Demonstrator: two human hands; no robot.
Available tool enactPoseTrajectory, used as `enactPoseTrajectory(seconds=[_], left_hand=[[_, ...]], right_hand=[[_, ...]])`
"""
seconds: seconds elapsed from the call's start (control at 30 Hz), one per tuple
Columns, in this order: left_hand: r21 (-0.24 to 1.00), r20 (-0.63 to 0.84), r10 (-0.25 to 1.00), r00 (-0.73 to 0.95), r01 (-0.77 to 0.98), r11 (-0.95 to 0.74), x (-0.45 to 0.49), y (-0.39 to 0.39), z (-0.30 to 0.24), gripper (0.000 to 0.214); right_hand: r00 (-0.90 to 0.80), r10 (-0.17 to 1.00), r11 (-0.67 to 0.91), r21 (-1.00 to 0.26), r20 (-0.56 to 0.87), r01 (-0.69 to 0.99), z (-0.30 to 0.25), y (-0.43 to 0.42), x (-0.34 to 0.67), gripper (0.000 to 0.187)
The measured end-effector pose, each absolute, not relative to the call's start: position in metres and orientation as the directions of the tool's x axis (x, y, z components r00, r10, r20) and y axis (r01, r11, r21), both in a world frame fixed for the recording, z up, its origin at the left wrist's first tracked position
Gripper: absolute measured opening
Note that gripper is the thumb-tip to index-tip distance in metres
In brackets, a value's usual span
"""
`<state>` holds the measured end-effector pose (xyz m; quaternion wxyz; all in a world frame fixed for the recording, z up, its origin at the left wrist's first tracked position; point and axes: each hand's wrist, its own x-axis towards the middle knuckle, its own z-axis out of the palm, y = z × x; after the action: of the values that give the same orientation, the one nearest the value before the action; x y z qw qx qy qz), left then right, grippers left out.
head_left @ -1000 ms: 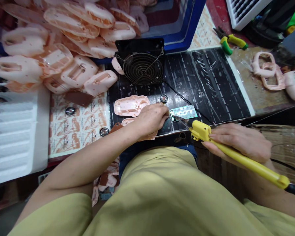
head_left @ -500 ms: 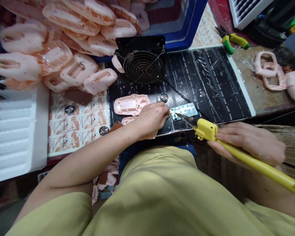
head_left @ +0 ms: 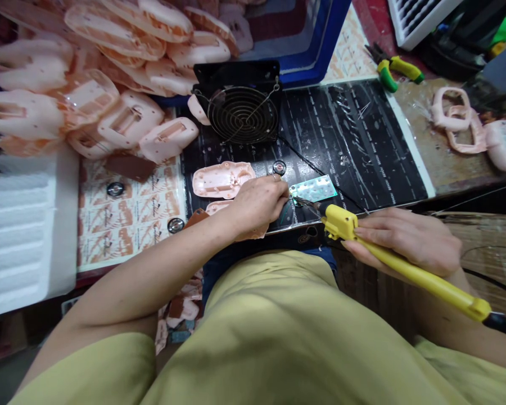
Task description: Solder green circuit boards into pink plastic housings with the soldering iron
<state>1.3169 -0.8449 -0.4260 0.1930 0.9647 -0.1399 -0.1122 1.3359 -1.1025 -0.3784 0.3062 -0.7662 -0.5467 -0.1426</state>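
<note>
My right hand [head_left: 409, 239] is closed around a yellow soldering iron [head_left: 405, 264]. Its dark tip meets the left end of a small green circuit board [head_left: 316, 189] lying on the black mat. Beside that same end, my left hand [head_left: 263, 199] pinches with thumb and fingers; what sits between them is too small to make out, though thin wires show nearby. Under and behind the left hand lie pink plastic shell halves; one open pink shell [head_left: 221, 179] rests just beyond it. A small round speaker [head_left: 279, 167] lies above the board.
A black fan [head_left: 243, 115] stands behind the shells, its cable trailing right. Pink housings [head_left: 130, 118] are heaped at the left by a blue crate [head_left: 316, 67]. White foam tray [head_left: 29, 225] is far left. Yellow-green pliers [head_left: 390, 73] and pink frames [head_left: 451, 109] lie right.
My right hand and the soldering iron have shifted left, bringing the tip to the board's left end. My left hand stays almost where it was, still pinching.
</note>
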Motion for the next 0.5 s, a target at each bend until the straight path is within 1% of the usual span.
enactPoseTrajectory(seconds=[0.07, 0.17, 0.23, 0.37, 0.5], left_hand=[[0.393, -0.164, -0.321, 0.933, -0.236, -0.889, 1.317, -0.845, -0.427, 0.022], [0.383, -0.163, -0.326, 0.931, -0.245, -0.891, 1.318, -0.845, -0.426, 0.022], [0.381, -0.162, -0.325, 0.932, -0.244, -0.892, 1.318, -0.845, -0.426, 0.022], [0.384, -0.160, -0.326, 0.932, -0.246, -0.890, 1.318, -0.845, -0.425, 0.023], [0.387, -0.156, -0.325, 0.933, -0.245, -0.889, 1.318, -0.845, -0.425, 0.022]], right_hand=[[0.349, 0.766, -0.213, -0.300, 0.540, 0.930, -0.377, -1.100, 1.337, 0.017], [0.344, 0.772, -0.202, -0.307, 0.534, 0.930, -0.375, -1.103, 1.336, 0.020], [0.393, 0.763, -0.231, -0.351, 0.513, 0.907, -0.375, -1.107, 1.334, 0.019], [0.544, 0.704, -0.353, -0.439, 0.457, 0.826, -0.375, -1.116, 1.329, 0.008], [0.530, 0.697, -0.347, -0.419, 0.483, 0.839, -0.373, -1.116, 1.329, 0.010]])
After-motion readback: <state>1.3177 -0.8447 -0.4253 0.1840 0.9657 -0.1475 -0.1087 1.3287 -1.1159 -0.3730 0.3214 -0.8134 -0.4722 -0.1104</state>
